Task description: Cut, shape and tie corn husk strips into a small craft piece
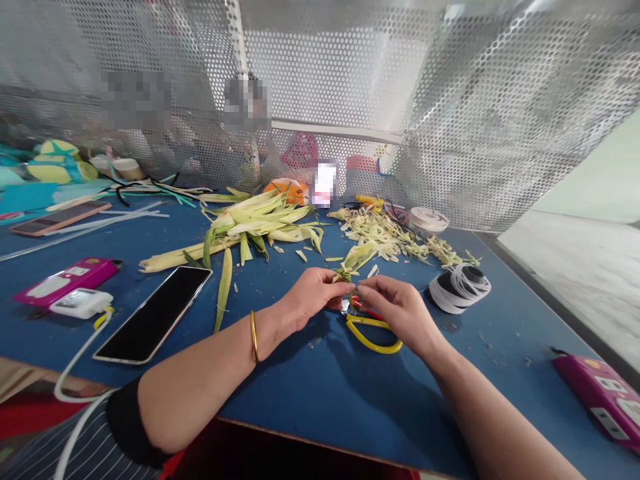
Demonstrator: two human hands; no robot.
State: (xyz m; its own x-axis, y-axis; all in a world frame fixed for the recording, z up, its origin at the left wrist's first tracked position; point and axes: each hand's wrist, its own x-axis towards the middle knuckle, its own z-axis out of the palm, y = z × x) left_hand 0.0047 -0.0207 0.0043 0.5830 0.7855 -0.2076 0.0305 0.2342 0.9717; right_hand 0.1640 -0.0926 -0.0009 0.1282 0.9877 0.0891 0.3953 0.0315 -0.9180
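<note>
A small bundle of pale green corn husk [361,257], knotted or bound near its lower end, is pinched between the thumb and fingers of my left hand [317,297]. My right hand [400,307] is closed in a pinch beside the bundle's lower end. Whatever its fingertips hold is too small to make out. Beneath both hands lie scissors with yellow handles [373,345] and some red at the pivot; the blades are mostly hidden. A spool of white cord [459,289] rests to the right of my right hand.
Loose corn husks [250,220] are heaped behind my left hand. Shredded husk pieces [385,233] are piled farther right. A black-screened phone [155,313] and a purple device [70,280] with a white cable lie left. Another purple device [600,393] sits right. Perforated sheeting [340,60] closes off the back.
</note>
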